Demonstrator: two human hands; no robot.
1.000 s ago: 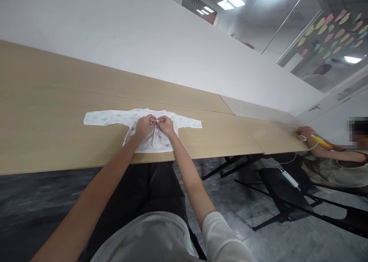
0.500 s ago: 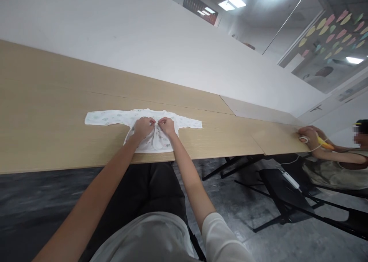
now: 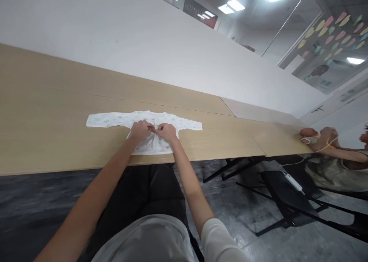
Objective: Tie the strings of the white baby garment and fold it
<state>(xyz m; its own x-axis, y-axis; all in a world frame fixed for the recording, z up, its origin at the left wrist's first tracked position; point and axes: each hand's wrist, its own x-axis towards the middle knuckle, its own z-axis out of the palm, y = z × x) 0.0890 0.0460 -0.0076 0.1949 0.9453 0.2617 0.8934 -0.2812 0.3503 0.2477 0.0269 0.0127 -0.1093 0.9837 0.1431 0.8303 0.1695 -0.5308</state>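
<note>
A small white long-sleeved baby shirt with a faint print lies spread on the wooden table, its sleeves stretched out to both sides and its hem near the front edge. Over the middle of its front, my left hand pinches the fabric of one front edge. Close beside it, my right hand pinches the other edge, the fingertips of both hands nearly meeting. Whether a fastener sits between the fingers is too small to tell.
The long table runs along a white wall. Far right, a co-worker's hands are near a round brownish object and a cable. Black folding chairs stand on the right, with a white power strip on one.
My hands have drawn slightly closer together at the shirt's front, fingertips now nearly touching. At far right, the co-worker's hands have moved back from the round object.
</note>
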